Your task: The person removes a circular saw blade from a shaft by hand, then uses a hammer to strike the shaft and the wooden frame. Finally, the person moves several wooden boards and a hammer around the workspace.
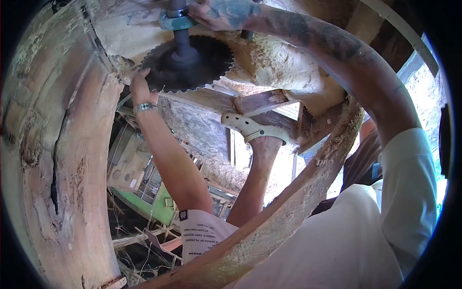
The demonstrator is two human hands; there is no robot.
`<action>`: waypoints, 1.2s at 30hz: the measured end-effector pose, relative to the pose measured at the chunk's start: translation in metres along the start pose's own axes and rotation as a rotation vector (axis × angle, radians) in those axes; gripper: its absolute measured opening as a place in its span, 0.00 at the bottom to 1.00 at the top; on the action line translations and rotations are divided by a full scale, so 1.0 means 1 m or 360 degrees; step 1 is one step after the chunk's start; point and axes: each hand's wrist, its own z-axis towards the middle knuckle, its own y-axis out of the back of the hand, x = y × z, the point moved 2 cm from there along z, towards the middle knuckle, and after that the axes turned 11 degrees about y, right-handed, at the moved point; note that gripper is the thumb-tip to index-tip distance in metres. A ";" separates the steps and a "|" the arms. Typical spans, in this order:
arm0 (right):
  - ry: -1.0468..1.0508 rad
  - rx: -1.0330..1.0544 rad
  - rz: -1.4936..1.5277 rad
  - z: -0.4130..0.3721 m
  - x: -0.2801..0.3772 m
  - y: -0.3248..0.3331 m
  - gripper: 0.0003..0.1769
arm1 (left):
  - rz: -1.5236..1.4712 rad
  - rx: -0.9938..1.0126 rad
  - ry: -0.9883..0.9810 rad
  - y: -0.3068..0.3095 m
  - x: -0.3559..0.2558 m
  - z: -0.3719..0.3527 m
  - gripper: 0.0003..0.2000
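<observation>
A dark round saw blade (192,72) with a toothed rim sits on a vertical shaft (182,41); its middle looks blurred. A teal collar (178,22) rings the shaft above it. My left hand (140,89), with a metal watch (145,107) on the wrist, is at the blade's left edge, its fingers stretched upward beside the large wooden piece (77,159). Some of those fingers are hard to see. From the right, my stained right hand (224,13) reaches across the top, fingers extended toward the collar and very near or touching it.
A rough, dust-covered timber (288,197) slants across the lower right. Behind it a bare leg wears a pale clog (255,129). Wooden bars (262,102) stand in the middle. Scraps and thin strands (144,241) lie below, near a green surface (156,207).
</observation>
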 end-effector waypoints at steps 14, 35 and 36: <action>-0.0076 0.0036 -0.0118 0.003 0.004 -0.002 0.24 | 0.0404 0.0026 -0.0485 0.044 0.023 0.085 0.15; 0.0110 0.0069 -0.0373 0.006 0.004 -0.010 0.16 | -0.0251 -0.0627 -0.0476 -0.078 0.070 -0.109 0.23; 0.0061 -0.0095 -0.0245 0.010 0.007 -0.003 0.15 | -0.0284 -0.0666 -0.0511 -0.074 0.069 -0.102 0.22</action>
